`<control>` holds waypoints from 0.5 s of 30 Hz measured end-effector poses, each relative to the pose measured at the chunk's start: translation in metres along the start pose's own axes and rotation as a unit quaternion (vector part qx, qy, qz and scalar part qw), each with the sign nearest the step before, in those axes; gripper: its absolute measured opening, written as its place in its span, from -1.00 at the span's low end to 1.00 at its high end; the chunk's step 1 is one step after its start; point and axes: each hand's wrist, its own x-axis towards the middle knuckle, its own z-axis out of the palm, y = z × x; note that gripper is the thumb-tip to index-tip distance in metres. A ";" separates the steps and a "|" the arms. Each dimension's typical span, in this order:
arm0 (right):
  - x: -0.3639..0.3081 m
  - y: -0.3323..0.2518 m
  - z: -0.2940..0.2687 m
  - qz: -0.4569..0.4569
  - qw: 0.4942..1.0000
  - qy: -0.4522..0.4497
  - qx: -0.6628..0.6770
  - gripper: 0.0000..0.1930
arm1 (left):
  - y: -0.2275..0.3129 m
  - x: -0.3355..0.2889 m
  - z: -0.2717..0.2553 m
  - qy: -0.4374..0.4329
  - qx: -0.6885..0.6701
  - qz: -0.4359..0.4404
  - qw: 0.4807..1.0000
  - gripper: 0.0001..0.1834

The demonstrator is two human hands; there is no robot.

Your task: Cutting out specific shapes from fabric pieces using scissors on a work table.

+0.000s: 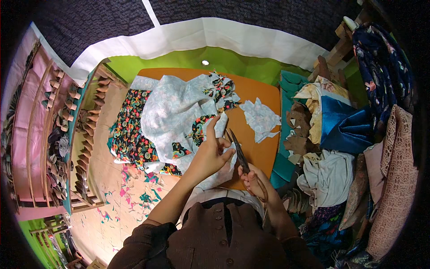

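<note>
My right hand [253, 180] grips a pair of dark metal scissors [242, 157], blades pointing up and away, slightly parted. Close by on the left, my left hand [209, 157] pinches a pale piece of fabric [231, 162] between thumb and fingers, its index finger stretched out. A large patterned cloth lies spread over the orange table [256, 167]: its pale underside [163, 116] faces up in the middle, and its black floral side [132, 130] shows at the left. A small heap of pale fabric cuttings [261, 120] sits right of the cloth.
Racks of brown shoe lasts [89, 130] stand on the left. Coloured scraps [148, 197] litter the floor. At the right are a shiny blue cloth [342, 127], a bunched white cloth [329, 177] and a hanging pink lace cloth [394, 175]. A white-edged dark curtain [206, 38] hangs behind the table.
</note>
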 end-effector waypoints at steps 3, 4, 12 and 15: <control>0.002 -0.001 0.003 -0.021 1.000 0.006 0.007 -0.27 | -0.001 -0.002 0.001 -0.011 -0.004 -0.010 1.000 -0.15; 0.001 -0.002 0.002 -0.021 1.000 0.007 0.007 -0.27 | 0.000 -0.002 0.002 -0.017 -0.005 -0.010 1.000 -0.15; -0.006 -0.005 0.000 0.003 1.000 0.019 -0.012 -0.29 | -0.006 -0.002 0.004 -0.013 -0.021 -0.009 1.000 -0.14; -0.005 0.001 0.002 0.002 1.000 0.016 -0.003 -0.29 | -0.009 -0.003 0.003 -0.011 -0.011 -0.006 1.000 -0.13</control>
